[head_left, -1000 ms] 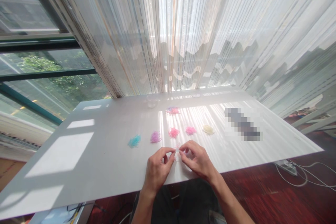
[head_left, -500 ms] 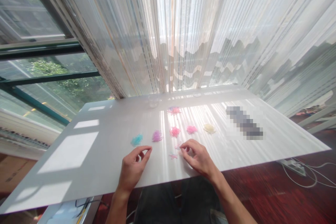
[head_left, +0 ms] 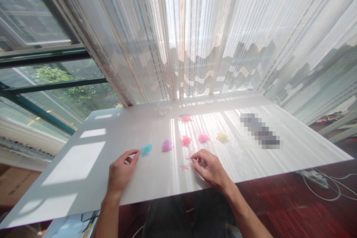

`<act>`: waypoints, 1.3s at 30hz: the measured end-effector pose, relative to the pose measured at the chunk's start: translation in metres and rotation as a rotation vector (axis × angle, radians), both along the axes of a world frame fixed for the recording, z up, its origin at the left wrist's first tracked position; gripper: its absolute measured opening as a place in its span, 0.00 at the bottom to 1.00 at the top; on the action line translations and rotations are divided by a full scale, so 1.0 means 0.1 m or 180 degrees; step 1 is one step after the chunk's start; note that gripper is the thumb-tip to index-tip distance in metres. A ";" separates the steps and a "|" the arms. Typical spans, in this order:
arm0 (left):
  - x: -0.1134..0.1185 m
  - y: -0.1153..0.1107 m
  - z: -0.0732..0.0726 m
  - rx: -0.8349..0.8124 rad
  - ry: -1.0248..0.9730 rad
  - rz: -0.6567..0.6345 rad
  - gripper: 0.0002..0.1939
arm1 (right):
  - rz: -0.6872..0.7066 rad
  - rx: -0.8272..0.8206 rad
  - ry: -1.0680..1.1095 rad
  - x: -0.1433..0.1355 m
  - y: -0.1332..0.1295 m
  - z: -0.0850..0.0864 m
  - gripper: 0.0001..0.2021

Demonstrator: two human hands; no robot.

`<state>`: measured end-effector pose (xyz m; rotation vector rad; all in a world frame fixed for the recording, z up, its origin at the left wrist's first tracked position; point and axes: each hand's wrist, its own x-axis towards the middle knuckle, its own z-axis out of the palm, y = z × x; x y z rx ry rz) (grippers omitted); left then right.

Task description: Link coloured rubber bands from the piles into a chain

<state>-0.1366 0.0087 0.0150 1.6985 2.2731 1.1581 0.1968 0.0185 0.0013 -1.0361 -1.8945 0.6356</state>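
My left hand is closed in a pinch just left of a teal pile of thin, small strands that look like rubber bands. Anything between those fingertips is too small to make out. My right hand also pinches, its fingertips at a few loose pink bands; what it grips cannot be made out. Just nearer to me lie more loose pink and bluish bands. Beyond the hands runs a row of purple, red-pink, pink and pale yellow piles.
Behind the row sits a mixed-colour pile on the white table. A clear container and a clear round lid-like piece stand near the back edge. A blurred-out dark object lies right. Sheer curtains border the table's far side.
My left hand has moved left, from in front of the purple pile to beside the teal pile, still pinched. My right hand has stayed nearly in place.
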 end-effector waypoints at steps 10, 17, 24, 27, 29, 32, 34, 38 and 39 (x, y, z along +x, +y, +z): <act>0.00 0.01 -0.06 0.0129 0.0157 -0.0164 0.19 | 0.0015 -0.0040 -0.0042 0.01 0.00 0.01 0.07; 0.09 -0.03 -0.01 0.0533 0.0236 -0.0169 0.17 | 0.0019 -0.0077 -0.0039 0.00 -0.01 0.02 0.08; 0.70 -0.24 0.00 0.0267 0.0331 -0.1222 0.12 | -0.0008 -0.0096 -0.0069 0.00 -0.01 0.05 0.07; 0.95 -0.27 -0.01 -0.0118 0.0442 -0.1617 0.09 | 0.0003 -0.0070 -0.0074 0.00 -0.01 0.07 0.07; 1.05 -0.25 -0.02 -0.0283 0.0500 -0.1855 0.09 | -0.0032 -0.0015 -0.0076 0.00 -0.01 0.07 0.07; 1.14 -0.21 -0.02 -0.0425 0.0542 -0.1987 0.09 | -0.0387 0.0087 -0.0012 -0.01 0.00 0.04 0.07; 1.18 -0.19 -0.02 -0.0479 0.0528 -0.1997 0.08 | -0.0809 0.0066 0.0098 -0.01 0.02 0.02 0.08; 1.23 -0.15 -0.02 -0.0509 0.0476 -0.2058 0.08 | -0.1362 -0.0136 0.0259 -0.01 0.04 -0.02 0.09; 1.25 -0.14 -0.01 -0.0492 0.0458 -0.2075 0.08 | -0.1387 -0.0155 0.0269 -0.01 0.04 -0.02 0.10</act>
